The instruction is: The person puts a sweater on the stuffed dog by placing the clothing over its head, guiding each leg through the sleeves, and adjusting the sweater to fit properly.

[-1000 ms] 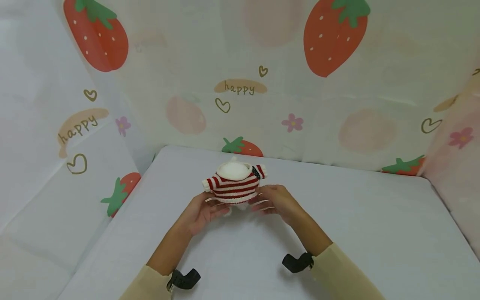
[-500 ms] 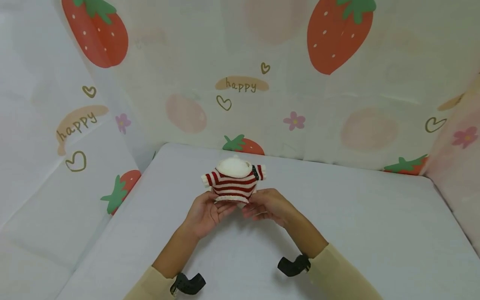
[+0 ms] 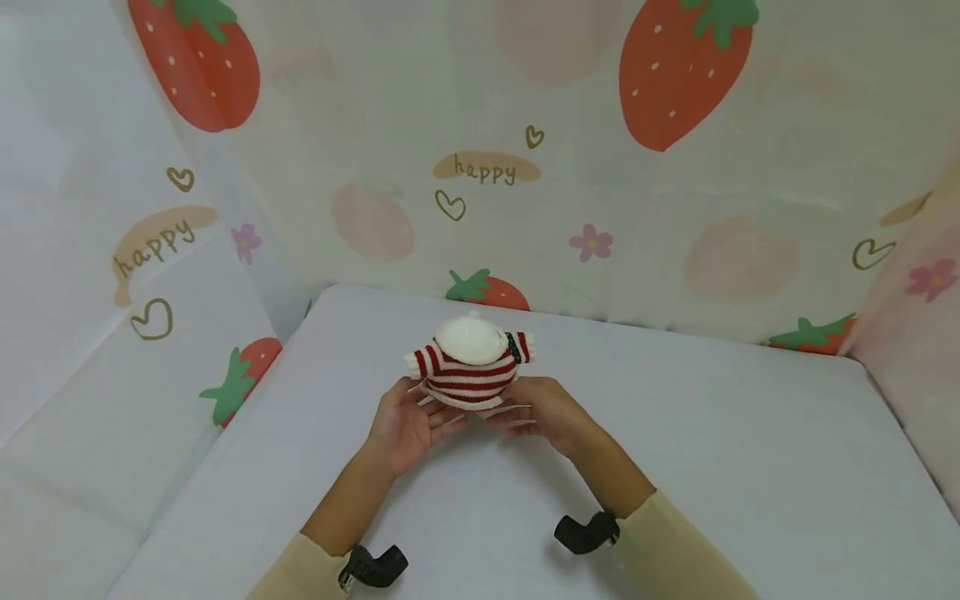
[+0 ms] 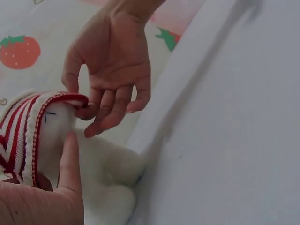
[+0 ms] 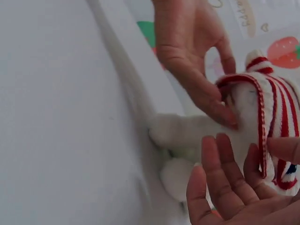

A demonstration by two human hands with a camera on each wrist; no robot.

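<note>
the white tabletop [image 3: 720, 433] stretches wide to the right of the head view, its back edge running along the printed backdrop [image 3: 645, 196] and its right edge slanting down at the far right. the white plush toy [image 3: 471, 340] stands at the middle of the frame, near the back edge and well apart from the right one, with the striped sweater [image 3: 471, 379] round its body. the left hand [image 3: 393, 431], left of the toy, pinches the sweater's hem between thumb and fingers; the right hand [image 3: 553, 414], on the other side, pinches the hem too, its other fingers spread. from above, the hands and sweater hide the toy's legs; the wrist views show the feet [image 4: 123, 165] low on the body, seeming to touch the tabletop. both sleeves [image 3: 690, 546] are cut off at the bottom of the head view, and the sweater runs out of each wrist view's side edge.
</note>
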